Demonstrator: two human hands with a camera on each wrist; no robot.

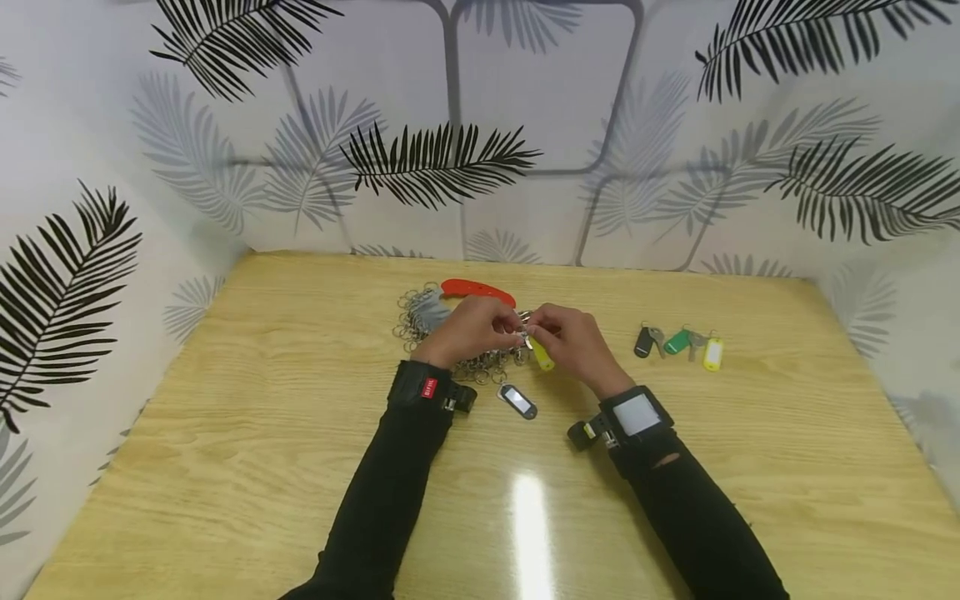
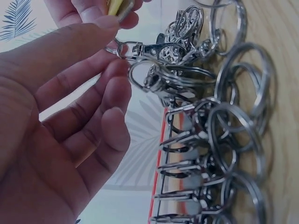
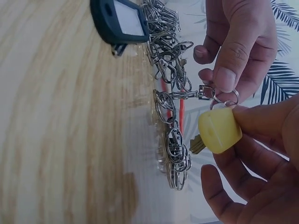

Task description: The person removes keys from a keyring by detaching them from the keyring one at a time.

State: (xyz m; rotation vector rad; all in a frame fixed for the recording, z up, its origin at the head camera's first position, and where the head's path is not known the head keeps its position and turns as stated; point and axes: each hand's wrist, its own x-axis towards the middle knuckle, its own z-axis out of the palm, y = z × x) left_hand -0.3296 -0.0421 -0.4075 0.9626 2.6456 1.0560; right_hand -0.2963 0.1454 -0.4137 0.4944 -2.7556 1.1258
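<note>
My left hand (image 1: 467, 330) pinches a small metal ring (image 3: 237, 97) between thumb and fingers. The ring is joined to a swivel clasp (image 3: 189, 94), which hangs over a heap of metal key rings (image 2: 205, 170). My right hand (image 1: 576, 340) pinches a yellow key tag (image 3: 219, 130) close to that ring. A brass-coloured key (image 3: 197, 144) shows beside the tag. Whether the tag's loop is threaded on the ring I cannot tell. Just in front of the heap lies a black key tag (image 1: 517, 401) with a white label.
Behind the heap is a red curved strip (image 1: 477, 290), with a grey piece (image 1: 430, 313) among the rings. Toward the right lie a black tag (image 1: 643, 342), a green tag (image 1: 677, 342) and another yellow tag (image 1: 713, 354), with keys (image 1: 696, 343) among them. A patterned wall borders the table (image 1: 225, 467).
</note>
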